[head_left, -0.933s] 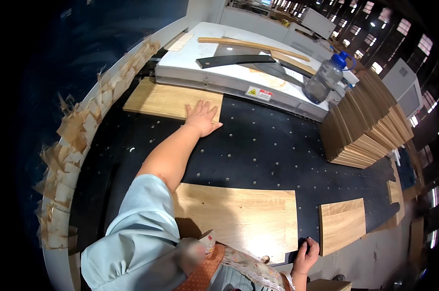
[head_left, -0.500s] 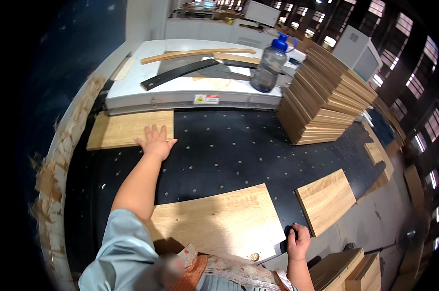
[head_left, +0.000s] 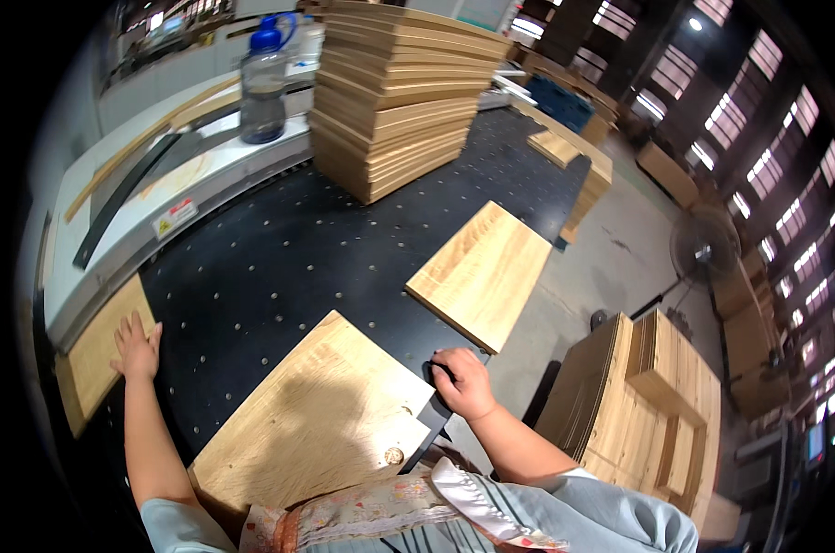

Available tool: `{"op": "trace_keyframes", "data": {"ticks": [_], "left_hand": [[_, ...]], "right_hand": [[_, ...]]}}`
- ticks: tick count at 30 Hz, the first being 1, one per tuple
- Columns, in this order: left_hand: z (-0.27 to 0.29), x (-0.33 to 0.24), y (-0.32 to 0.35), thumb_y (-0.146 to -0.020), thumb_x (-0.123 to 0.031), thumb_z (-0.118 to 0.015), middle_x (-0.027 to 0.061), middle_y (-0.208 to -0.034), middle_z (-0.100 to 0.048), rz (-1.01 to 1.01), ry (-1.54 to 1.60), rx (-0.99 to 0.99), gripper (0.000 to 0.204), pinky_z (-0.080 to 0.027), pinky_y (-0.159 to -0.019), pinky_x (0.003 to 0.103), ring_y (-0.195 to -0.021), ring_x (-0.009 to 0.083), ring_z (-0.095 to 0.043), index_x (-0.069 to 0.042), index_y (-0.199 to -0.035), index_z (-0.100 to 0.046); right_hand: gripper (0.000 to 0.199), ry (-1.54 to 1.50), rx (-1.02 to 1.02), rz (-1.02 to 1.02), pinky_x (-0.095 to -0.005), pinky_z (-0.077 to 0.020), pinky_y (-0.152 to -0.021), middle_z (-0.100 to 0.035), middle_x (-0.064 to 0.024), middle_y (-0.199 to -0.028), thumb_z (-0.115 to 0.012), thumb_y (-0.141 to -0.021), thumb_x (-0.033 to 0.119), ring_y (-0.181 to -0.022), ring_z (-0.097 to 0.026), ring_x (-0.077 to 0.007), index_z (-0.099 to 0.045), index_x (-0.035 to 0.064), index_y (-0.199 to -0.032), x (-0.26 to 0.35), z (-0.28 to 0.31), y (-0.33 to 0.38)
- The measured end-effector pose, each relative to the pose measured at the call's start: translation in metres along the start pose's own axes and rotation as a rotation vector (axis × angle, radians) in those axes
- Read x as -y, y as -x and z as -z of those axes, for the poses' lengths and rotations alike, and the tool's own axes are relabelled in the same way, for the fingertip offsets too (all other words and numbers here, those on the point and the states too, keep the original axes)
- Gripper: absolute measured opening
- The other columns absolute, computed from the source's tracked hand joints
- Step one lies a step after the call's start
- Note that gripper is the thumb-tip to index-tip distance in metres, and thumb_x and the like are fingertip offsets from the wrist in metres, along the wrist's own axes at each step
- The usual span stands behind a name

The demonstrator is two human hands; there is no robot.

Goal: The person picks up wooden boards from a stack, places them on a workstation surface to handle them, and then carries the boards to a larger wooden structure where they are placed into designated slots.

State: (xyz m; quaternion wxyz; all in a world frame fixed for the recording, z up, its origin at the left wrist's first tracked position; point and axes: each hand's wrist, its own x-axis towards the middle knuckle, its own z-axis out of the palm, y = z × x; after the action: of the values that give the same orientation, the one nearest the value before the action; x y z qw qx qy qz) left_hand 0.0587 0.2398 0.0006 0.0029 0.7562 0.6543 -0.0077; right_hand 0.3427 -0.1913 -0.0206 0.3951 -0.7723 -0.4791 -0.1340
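Note:
My left hand (head_left: 138,348) lies open, fingers spread, on a light wood-grain board (head_left: 93,355) at the left, whose far edge meets the white machine housing. My right hand (head_left: 463,382) is closed at the near edge of the black worktable (head_left: 251,267). Part of a small black thing (head_left: 441,370) shows under its fingers; I cannot make out its kind. Between my arms a larger wood-grain board (head_left: 320,415) lies flat, with a round hole (head_left: 394,455) near its front corner. A smaller board (head_left: 486,272) rests just beyond my right hand, apart from it.
A tall stack of boards (head_left: 399,101) stands at the back of the table. Beside it, a water bottle with a blue lid (head_left: 264,88) and a dark strip (head_left: 127,198) sit on the white housing (head_left: 76,276). More boards are piled (head_left: 611,405) at the right, near a standing fan (head_left: 703,251).
The view has swung to the right, bringing more of the floor, fan and board pile into sight. Both hands keep about the same places on the board and table edge.

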Motion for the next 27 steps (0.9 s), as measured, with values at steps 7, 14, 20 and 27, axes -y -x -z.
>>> {"op": "trace_keyframes", "data": {"ticks": [7,14,20,27], "left_hand": [[-0.025,0.040,-0.052,-0.078,-0.067,-0.042,0.0133,-0.148,-0.013,-0.063,0.119,0.066,0.084,-0.009,-0.104,0.061,-0.136,0.0322,-0.011,-0.019,-0.143,-0.017],[0.016,-0.180,0.092,-0.070,-0.022,-0.070,0.0230,-0.129,-0.041,-1.144,0.421,-0.266,0.071,-0.028,-0.103,0.042,-0.122,0.0375,-0.036,0.001,-0.129,-0.038],[0.033,-0.297,0.227,-0.079,-0.021,-0.062,0.0152,-0.142,-0.028,-1.154,0.194,0.059,0.071,-0.019,-0.107,0.047,-0.135,0.0291,-0.019,-0.009,-0.139,-0.026],[0.007,-0.336,0.226,-0.079,-0.012,-0.057,0.0164,-0.139,-0.033,-0.912,0.483,0.238,0.066,-0.026,-0.106,0.040,-0.129,0.0301,-0.031,-0.005,-0.137,-0.027]], "right_hand": [[0.010,-0.031,-0.045,0.019,-0.0362,-0.0481,-0.068,-0.060,-0.0096,-0.081,-0.060,-0.072,0.010,-0.080,-0.058,-0.0281,-0.061,0.0064,-0.081,0.004,-0.005,-0.003],[0.006,-0.418,-0.036,0.041,-0.0338,-0.0477,-0.065,-0.060,-0.0103,-0.078,-0.059,-0.075,0.006,-0.073,-0.058,-0.0276,-0.061,0.0043,-0.081,-0.013,0.009,0.002],[0.011,-0.803,0.144,-0.366,-0.0276,-0.0468,-0.069,-0.061,-0.0092,-0.081,-0.058,-0.082,0.009,-0.076,-0.060,-0.0181,-0.061,0.0016,-0.091,-0.030,0.051,0.035],[0.018,-1.153,-0.067,-0.887,-0.0245,-0.0433,-0.061,-0.056,-0.0045,-0.074,-0.051,-0.089,0.018,-0.064,-0.051,-0.0114,-0.050,0.0023,-0.098,-0.108,0.055,0.033]]}}
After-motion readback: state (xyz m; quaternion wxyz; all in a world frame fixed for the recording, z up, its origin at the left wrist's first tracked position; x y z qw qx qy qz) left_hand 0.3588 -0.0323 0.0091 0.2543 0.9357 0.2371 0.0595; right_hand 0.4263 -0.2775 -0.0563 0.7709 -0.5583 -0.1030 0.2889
